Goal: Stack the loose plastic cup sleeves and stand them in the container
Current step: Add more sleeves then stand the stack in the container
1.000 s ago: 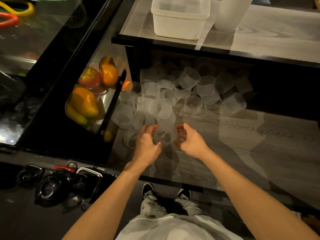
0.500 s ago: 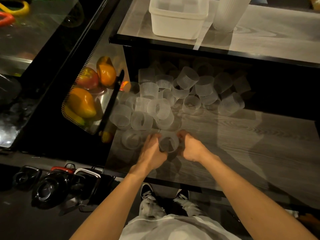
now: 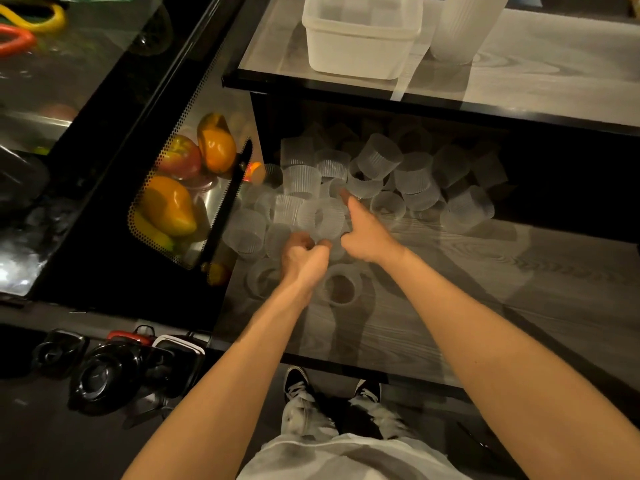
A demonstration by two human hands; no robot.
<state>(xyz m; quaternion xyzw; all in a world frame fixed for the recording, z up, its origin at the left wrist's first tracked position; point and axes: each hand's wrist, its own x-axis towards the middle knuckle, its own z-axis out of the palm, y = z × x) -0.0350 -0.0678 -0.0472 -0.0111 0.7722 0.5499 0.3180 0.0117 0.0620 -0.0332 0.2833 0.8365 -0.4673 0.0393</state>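
Both hands at sleeves (image 3: 378,157): left hand (image 3: 304,259) curled, right hand (image 3: 365,233) pointing; grasps hidden.

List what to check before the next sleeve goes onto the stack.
1. Left hand has a firm hold: cannot tell; its fingers curl at the lower rim of the sleeve lying on its side, but the contact is blurred.
2. Right hand is free: ok; forefinger stretched into the pile, no sleeve seen in it.
3. Loose sleeves are within reach: ok; heaped just beyond both hands.
4. Upright sleeve by the left wrist is ready as a base: ok; it stands on the shelf.
5. Container is open: ok; no lid on it, on the upper shelf.
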